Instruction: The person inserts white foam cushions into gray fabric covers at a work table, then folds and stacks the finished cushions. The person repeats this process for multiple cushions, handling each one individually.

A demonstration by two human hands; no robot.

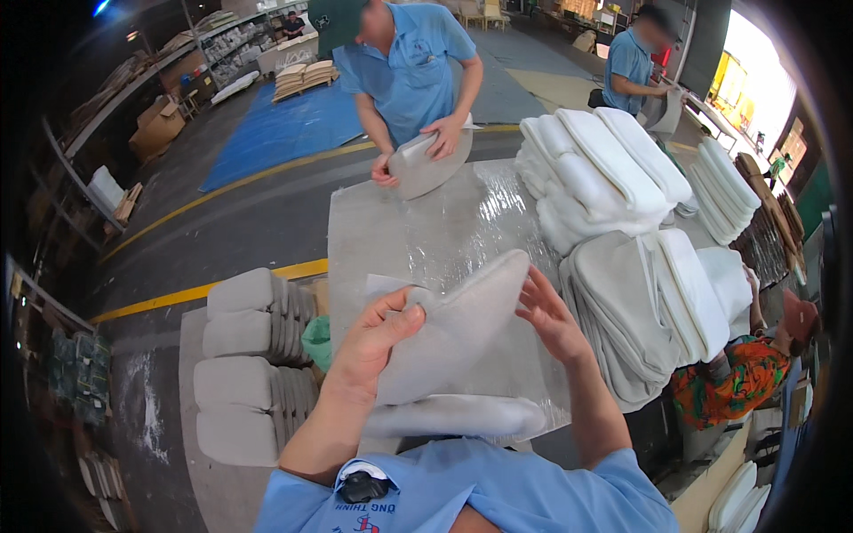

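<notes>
A light grey, padded seat cushion [462,306] is held up tilted over the table in front of me. My left hand [382,338] is closed on its left edge, thumb on top. My right hand [553,315] has its fingers apart beside the cushion's upper right corner; whether the fingertips touch it I cannot tell. A white padding piece [458,416] lies along the near table edge, below the cushion. Behind my left hand shows a flat white piece [384,283], partly hidden.
The table [426,213] has a shiny plastic cover. White padding [613,164] and grey covers [622,311] are piled at the right. Stacked grey cushions [240,373] stand at the left. Across the table a co-worker [413,67] handles a grey cushion [431,169]; another person [629,67] works farther right.
</notes>
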